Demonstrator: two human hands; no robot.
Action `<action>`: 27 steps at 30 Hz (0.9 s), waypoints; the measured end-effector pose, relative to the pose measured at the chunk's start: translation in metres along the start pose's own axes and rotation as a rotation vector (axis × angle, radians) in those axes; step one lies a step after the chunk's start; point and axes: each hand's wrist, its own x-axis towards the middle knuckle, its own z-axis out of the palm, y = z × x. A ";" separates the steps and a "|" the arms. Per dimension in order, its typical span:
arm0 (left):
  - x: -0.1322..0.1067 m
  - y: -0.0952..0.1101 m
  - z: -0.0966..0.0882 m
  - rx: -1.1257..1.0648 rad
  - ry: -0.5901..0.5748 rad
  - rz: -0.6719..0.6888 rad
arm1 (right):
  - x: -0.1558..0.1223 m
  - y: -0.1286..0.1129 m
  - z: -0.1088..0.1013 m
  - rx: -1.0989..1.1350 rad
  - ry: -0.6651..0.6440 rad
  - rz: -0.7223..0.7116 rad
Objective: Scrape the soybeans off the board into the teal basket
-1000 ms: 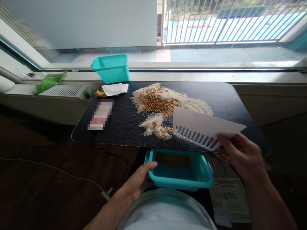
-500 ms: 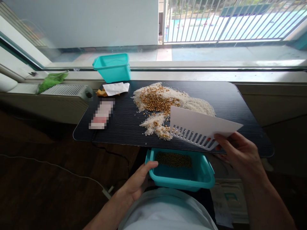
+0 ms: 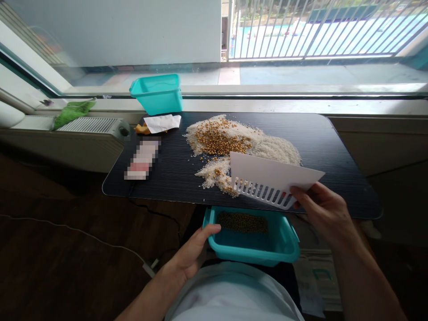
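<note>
My left hand grips the left rim of a turquoise plastic bin below the table's front edge, thumb over the rim. Small greenish-brown grains lie along the far side of its bottom. In my right hand is a white slotted scoop, pinched at its right end, with its row of slots facing down. It is tilted over the front of a pile of white rice and hides part of it. Yellow-brown beans are spread over the pile's left half.
The dark tabletop has rounded corners. A second turquoise bin stands by the window at the back left, near a white paper and a blurred-out flat object. A radiator with a green cloth is farther left.
My right hand has shifted left and slightly down with the slotted scoop, which now covers more of the small front heap. My left hand and the bin stay put.
</note>
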 end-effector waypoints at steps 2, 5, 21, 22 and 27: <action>0.000 0.000 0.000 -0.003 0.010 -0.006 | -0.001 -0.002 0.000 0.002 -0.021 0.008; 0.000 0.000 -0.002 0.006 0.028 -0.015 | -0.005 -0.008 -0.001 0.004 0.020 0.060; -0.006 0.007 0.000 0.015 0.065 0.017 | -0.009 -0.008 -0.002 0.029 0.043 0.072; -0.006 0.007 0.000 0.013 0.061 0.019 | -0.009 -0.008 -0.001 0.033 0.042 0.076; -0.005 0.006 -0.002 0.009 0.054 0.017 | -0.009 -0.006 -0.002 0.014 -0.004 0.073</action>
